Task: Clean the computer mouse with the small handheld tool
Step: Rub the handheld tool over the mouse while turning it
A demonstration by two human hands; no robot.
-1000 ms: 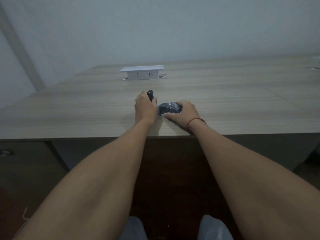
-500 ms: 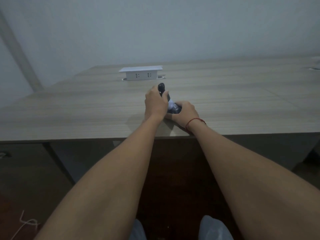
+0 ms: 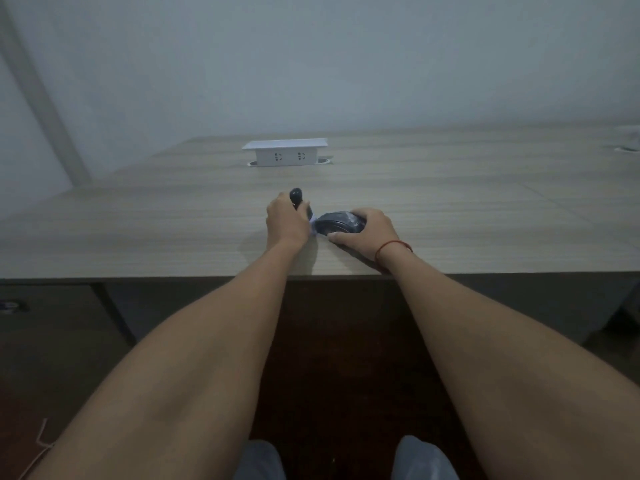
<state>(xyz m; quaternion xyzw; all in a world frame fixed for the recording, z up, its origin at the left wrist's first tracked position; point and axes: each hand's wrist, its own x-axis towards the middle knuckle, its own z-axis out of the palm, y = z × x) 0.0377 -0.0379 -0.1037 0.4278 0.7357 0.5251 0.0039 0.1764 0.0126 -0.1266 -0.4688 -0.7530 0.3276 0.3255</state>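
Two hands work close together near the front edge of the wide wooden tabletop (image 3: 450,209), which we use as a brace so nothing slides. Far behind, a white pop-up socket box (image 3: 284,153) stands well apart and plays no part. Our right hand (image 3: 367,232) is cupped over the dark computer mouse (image 3: 337,223), pinning it flat on the tabletop, we judge so it stays put under the strokes. Our left hand (image 3: 285,221) is clenched around the small handheld tool (image 3: 297,197), its rounded dark end poking up on the far side, the pale working end meeting the mouse's left side.
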